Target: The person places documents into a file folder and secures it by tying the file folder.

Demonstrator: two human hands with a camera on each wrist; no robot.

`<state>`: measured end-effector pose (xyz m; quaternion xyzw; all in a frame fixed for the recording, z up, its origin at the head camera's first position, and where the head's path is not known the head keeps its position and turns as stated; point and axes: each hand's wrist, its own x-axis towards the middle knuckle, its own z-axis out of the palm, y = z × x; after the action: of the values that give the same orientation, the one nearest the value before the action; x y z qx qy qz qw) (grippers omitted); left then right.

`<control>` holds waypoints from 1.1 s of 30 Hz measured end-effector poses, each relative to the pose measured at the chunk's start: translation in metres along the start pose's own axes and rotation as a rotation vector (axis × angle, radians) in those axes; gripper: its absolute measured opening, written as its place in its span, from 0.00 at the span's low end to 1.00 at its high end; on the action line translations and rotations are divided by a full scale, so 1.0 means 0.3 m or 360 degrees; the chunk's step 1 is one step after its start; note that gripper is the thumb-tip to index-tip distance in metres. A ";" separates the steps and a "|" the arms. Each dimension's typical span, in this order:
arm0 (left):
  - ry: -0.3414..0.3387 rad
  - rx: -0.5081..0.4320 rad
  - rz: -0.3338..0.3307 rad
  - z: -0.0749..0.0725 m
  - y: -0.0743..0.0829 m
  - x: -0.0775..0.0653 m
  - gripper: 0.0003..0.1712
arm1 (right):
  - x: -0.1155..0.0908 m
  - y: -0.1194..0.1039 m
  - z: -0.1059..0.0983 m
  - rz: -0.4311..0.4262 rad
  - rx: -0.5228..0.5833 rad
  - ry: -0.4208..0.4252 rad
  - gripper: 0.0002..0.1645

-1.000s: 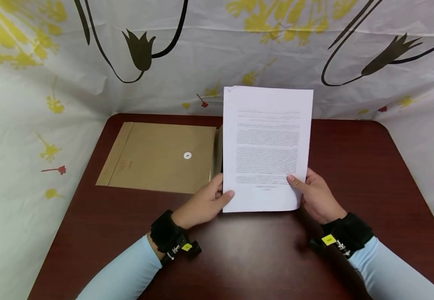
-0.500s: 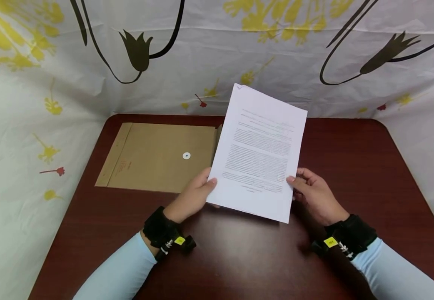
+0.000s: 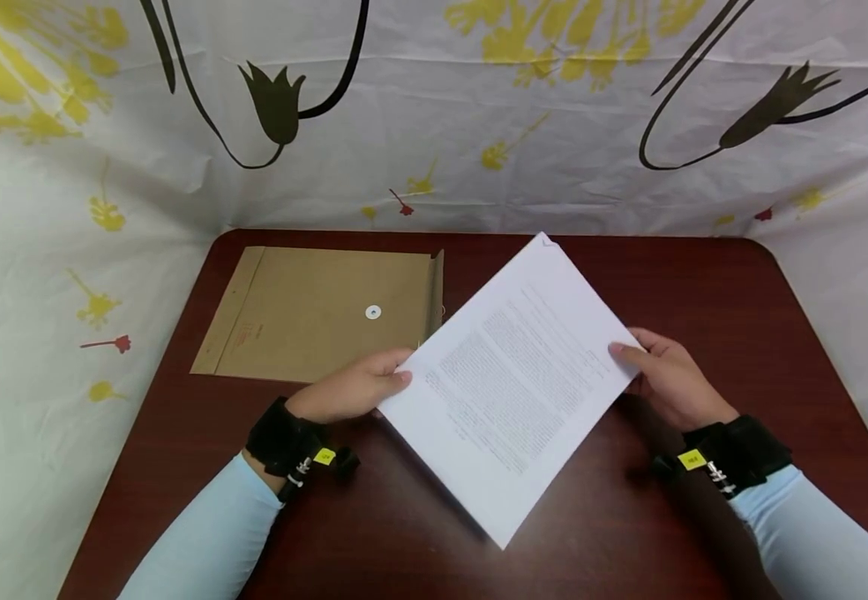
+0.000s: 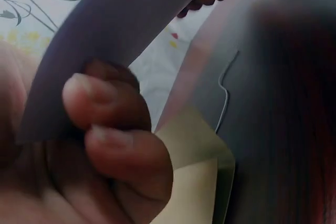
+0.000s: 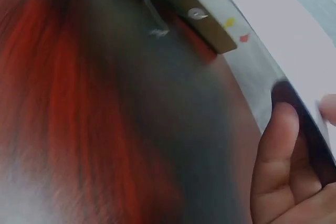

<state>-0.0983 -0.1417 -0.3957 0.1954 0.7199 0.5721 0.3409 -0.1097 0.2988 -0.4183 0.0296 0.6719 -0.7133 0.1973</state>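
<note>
Dark red-brown table (image 3: 704, 283): white printed document (image 3: 512, 383), held diagonally above it.
Probably light, flexible, easily creased; sheets may slide, so opposite edges suit the hold. Lines of small dark text, plain margins; bowed in the left wrist view. Left hand (image 3: 355, 386) and right hand (image 3: 675, 377) pinch opposite corners. Brown button-and-string envelope (image 3: 314, 325) lies beyond, left.

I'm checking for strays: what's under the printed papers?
The left hand and right hand curl fingers beneath the papers, above the table. From overhead, the tabletop patch beneath is hidden.
</note>
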 end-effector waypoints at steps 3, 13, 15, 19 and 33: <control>-0.0047 0.0015 0.0008 -0.004 -0.010 0.001 0.22 | -0.009 0.019 -0.006 -0.0001 -0.0284 0.0011 0.22; 0.0591 -0.0477 0.0081 0.002 -0.051 0.023 0.25 | -0.036 0.028 0.017 -0.0051 0.0339 0.0066 0.18; 0.0589 -0.0631 0.0083 0.013 -0.054 0.024 0.27 | -0.040 0.029 0.029 -0.0065 0.0453 0.0054 0.16; 0.0547 -0.0809 0.0074 0.036 -0.063 0.030 0.29 | -0.040 0.035 0.052 -0.0109 0.0604 0.0011 0.14; 0.0603 -0.0332 -0.0075 0.061 -0.076 0.039 0.26 | -0.039 0.054 0.087 0.0062 -0.0056 -0.0143 0.29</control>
<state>-0.0907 -0.1274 -0.4227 0.0310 0.7123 0.6620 0.2311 -0.0878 0.2760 -0.4275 0.0073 0.6741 -0.6980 0.2417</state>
